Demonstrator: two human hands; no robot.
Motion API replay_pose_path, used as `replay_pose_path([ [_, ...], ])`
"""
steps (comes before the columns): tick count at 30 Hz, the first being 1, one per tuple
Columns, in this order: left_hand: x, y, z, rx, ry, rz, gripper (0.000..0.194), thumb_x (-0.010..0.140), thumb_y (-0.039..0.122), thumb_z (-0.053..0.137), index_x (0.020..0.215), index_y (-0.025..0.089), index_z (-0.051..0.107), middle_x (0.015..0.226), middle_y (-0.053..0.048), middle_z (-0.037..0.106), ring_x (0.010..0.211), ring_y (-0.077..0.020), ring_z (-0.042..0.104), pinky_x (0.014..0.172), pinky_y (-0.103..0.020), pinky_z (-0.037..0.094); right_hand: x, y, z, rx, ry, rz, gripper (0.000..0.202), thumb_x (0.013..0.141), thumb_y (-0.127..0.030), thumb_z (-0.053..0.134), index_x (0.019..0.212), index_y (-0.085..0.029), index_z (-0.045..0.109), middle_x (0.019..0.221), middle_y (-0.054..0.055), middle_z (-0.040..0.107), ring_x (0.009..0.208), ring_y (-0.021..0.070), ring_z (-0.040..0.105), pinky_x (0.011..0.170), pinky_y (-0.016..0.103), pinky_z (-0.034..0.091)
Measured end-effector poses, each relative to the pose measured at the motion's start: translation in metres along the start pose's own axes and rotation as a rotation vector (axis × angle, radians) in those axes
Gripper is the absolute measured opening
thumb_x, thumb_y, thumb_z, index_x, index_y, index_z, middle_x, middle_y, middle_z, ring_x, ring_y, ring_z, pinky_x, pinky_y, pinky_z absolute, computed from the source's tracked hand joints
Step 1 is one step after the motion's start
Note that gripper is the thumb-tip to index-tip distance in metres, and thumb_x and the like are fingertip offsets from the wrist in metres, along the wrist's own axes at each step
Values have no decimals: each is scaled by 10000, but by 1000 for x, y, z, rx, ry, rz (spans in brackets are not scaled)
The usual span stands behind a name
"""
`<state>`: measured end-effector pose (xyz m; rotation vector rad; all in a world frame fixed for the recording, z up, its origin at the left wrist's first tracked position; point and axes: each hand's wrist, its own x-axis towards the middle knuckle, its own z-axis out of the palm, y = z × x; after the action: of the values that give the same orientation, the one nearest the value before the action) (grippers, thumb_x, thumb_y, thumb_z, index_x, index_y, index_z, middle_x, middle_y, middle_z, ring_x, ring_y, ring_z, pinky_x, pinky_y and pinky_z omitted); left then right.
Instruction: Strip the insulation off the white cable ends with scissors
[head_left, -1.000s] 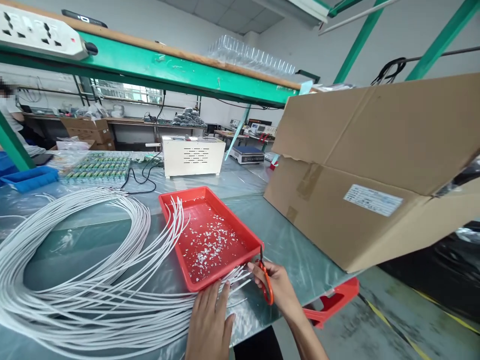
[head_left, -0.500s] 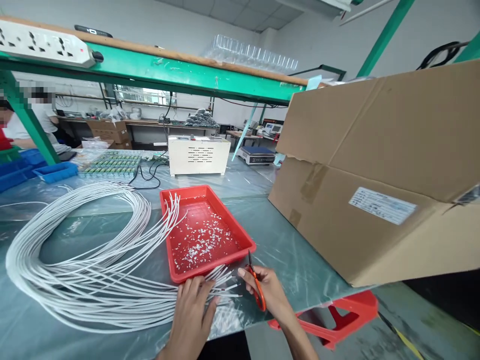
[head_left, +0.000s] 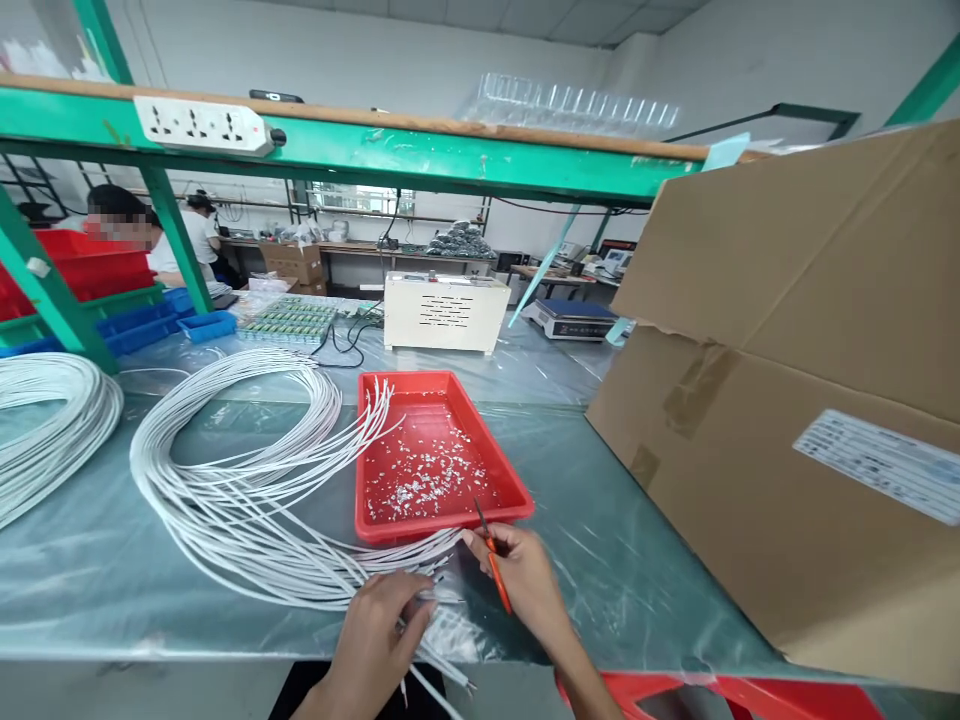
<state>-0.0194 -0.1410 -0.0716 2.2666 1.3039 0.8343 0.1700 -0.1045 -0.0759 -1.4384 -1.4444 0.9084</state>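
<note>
A coiled bundle of white cables (head_left: 247, 560) lies on the table, and its loose ends reach towards both hands. My left hand (head_left: 382, 630) is closed, thumb and fingers pinched around cable ends in front of the tray. Several cables pass beneath it and stick out over the table's front edge. In my right hand (head_left: 525, 580) are scissors (head_left: 495, 578) with orange handles, the dark blades pointing up at the tray's near rim. Its thumb and fingertip meet close to other cable ends. The red tray (head_left: 517, 500) holds scattered small white scraps, and some cable ends rest over its left side.
A big cardboard box (head_left: 750, 480) stands at the right. Another cable coil (head_left: 90, 430) lies far left. Behind the tray are a cream metal box (head_left: 442, 315), a scale (head_left: 574, 318) and circuit boards (head_left: 289, 322). A green shelf beam (head_left: 420, 155) crosses above; people sit beyond.
The view has swung left, bringing the second coil into sight. My left hand has gone from lying over the cables to a pinch, and some cable ends now hang over the table's front edge.
</note>
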Motion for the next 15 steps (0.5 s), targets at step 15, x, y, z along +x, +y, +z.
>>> replay_pose_path([
  [15,45,24,9,317,-82,-103,247,867,196,421,977,134,633,827,-124,672,696,-244,644,629,-314,453,-8,2,-1,-58,94,-75,413,770,-505,519,539,-162,516,457,-52,379,428,94,316,412,206,248],
])
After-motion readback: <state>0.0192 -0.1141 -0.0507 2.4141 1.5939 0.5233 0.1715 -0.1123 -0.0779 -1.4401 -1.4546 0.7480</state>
